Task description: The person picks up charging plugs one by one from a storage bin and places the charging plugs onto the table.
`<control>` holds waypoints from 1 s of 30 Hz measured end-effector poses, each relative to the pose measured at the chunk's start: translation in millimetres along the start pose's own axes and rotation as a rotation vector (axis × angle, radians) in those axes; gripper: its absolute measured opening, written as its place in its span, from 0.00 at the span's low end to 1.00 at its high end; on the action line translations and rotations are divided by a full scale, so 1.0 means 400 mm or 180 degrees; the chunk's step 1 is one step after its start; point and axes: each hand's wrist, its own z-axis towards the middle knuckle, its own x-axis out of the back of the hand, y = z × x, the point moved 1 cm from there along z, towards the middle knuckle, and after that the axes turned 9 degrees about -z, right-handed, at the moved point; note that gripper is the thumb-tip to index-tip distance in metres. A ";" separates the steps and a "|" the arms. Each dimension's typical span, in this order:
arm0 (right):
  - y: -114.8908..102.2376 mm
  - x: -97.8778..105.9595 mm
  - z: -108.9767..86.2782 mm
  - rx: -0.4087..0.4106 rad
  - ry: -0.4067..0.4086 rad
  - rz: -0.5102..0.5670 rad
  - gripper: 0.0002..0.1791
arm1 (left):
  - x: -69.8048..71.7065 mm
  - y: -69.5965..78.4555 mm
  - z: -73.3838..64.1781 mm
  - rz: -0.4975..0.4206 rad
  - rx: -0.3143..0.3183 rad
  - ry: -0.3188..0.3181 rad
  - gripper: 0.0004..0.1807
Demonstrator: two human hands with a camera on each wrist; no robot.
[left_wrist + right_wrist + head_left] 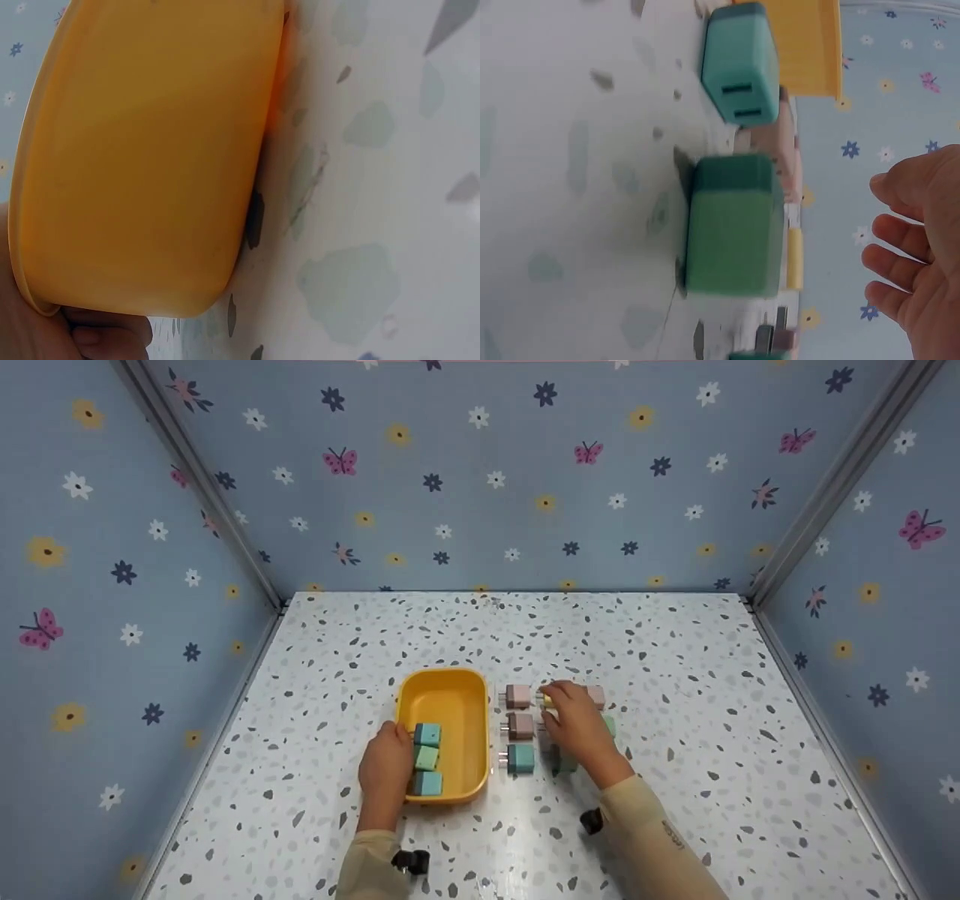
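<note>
My left hand grips the left rim of a yellow plastic tub, its thumb at the inside edge. Two teal USB chargers with a green charger between them lie along the tub's left side. Right of the tub, a pink charger, a mauve charger and a teal charger form a column, prongs toward the tub. Over a second group hovers my right hand, fingers loosely bent with nothing between them. Its fingertips overlap a yellow charger; a dark-topped green charger sits below.
Partly behind the right hand are another pink charger and a light green charger. The speckled white tabletop is enclosed by blue flowered panels at the back and both sides.
</note>
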 end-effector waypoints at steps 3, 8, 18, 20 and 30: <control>-0.022 -0.003 0.001 0.0094 0.0057 0.0071 0.22 | 0.001 0.001 0.000 -0.0008 -0.0038 0.0035 0.21; -0.058 -0.013 0.000 0.0077 -0.0022 0.0174 0.23 | 0.001 0.001 0.000 -0.0005 -0.0033 0.0021 0.22; -0.129 -0.015 0.005 0.0177 -0.0187 0.0343 0.25 | 0.001 0.005 0.000 0.0016 0.0020 -0.0004 0.22; -0.142 -0.015 0.005 0.0211 -0.0227 0.0345 0.26 | 0.001 0.006 0.001 0.0021 0.0018 -0.0003 0.22; -0.208 -0.023 -0.002 0.0412 -0.0382 0.0344 0.29 | 0.002 0.003 -0.005 0.0052 -0.0059 0.0048 0.22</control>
